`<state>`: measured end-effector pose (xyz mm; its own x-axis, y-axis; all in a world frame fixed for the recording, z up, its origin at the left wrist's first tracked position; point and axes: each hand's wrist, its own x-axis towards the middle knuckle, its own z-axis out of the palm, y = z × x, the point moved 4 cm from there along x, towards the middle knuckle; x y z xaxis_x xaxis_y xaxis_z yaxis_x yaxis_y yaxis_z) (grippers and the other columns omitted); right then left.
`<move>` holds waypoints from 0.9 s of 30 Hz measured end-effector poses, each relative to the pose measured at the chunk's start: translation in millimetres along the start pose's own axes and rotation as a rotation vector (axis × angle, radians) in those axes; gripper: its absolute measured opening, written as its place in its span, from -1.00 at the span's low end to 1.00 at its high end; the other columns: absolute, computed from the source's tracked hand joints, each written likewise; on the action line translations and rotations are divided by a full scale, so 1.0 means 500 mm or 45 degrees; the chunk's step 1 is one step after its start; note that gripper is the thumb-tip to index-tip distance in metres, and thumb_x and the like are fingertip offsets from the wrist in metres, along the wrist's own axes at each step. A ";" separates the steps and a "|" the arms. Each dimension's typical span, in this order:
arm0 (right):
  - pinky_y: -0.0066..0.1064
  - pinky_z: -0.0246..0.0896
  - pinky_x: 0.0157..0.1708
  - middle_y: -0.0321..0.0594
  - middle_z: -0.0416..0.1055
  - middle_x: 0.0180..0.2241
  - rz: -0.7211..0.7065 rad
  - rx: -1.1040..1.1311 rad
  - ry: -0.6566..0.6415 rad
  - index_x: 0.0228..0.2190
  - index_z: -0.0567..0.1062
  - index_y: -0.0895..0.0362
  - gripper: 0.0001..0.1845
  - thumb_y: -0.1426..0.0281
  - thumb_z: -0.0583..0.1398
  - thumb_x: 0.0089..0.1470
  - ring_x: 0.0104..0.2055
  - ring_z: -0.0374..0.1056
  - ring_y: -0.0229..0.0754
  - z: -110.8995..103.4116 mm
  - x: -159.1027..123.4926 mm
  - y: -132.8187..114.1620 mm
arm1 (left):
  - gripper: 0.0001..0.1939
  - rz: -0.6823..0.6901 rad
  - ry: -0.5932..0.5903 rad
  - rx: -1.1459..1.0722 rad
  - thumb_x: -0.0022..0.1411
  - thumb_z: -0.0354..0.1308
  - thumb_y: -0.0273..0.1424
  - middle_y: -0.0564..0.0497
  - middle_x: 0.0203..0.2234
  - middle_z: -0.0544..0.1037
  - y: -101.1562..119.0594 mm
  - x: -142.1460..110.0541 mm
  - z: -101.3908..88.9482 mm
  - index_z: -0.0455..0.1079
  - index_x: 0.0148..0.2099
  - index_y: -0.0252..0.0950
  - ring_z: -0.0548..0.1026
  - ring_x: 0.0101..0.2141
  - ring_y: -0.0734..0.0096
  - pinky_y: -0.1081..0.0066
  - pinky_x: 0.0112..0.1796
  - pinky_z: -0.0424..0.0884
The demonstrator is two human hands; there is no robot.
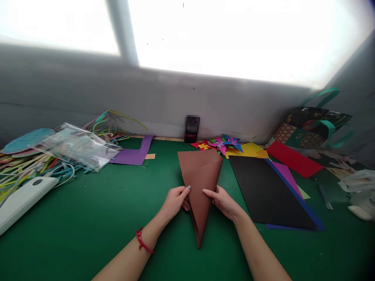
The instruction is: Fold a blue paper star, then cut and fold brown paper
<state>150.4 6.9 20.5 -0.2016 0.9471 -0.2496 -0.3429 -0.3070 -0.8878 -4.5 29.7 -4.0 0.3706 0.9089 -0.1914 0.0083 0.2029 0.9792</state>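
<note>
A sheet of brown paper (200,171), rolled into a cone, stands between my hands with its narrow tip pointing toward me. On its left edge my left hand (177,199) grips the paper, thumb on the near face and fingers behind. From the other side my right hand (224,201) pinches the right edge, its thumb lying flat on the front and its fingers mostly hidden behind. The wide end of the cone faces away, and one layer overlaps the other along the left.
Black paper (269,191) lies on the green tabletop (117,234) at right, near a red sheet (294,159). Folded paper stars (221,144) sit at the back. Purple paper (129,157), a clear plastic bag (84,146) and a white device (27,199) are at left.
</note>
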 end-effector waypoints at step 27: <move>-0.17 0.22 -0.10 -0.14 0.42 -0.13 -0.222 -0.045 0.290 -0.14 0.36 0.12 -0.56 0.33 0.25 -0.13 -0.08 0.31 0.02 -0.004 0.012 0.033 | -0.58 0.061 0.003 -0.044 0.12 -0.04 -0.06 0.08 -0.77 0.39 0.006 0.000 -0.003 0.20 -0.53 -0.32 0.39 -0.74 0.47 0.52 -0.70 0.27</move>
<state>145.4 7.7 3.7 0.0702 0.9831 -0.1690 -0.3216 -0.1380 -0.9368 -5.8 31.1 -1.1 0.3678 0.9186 -0.1446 -0.0418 0.1717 0.9843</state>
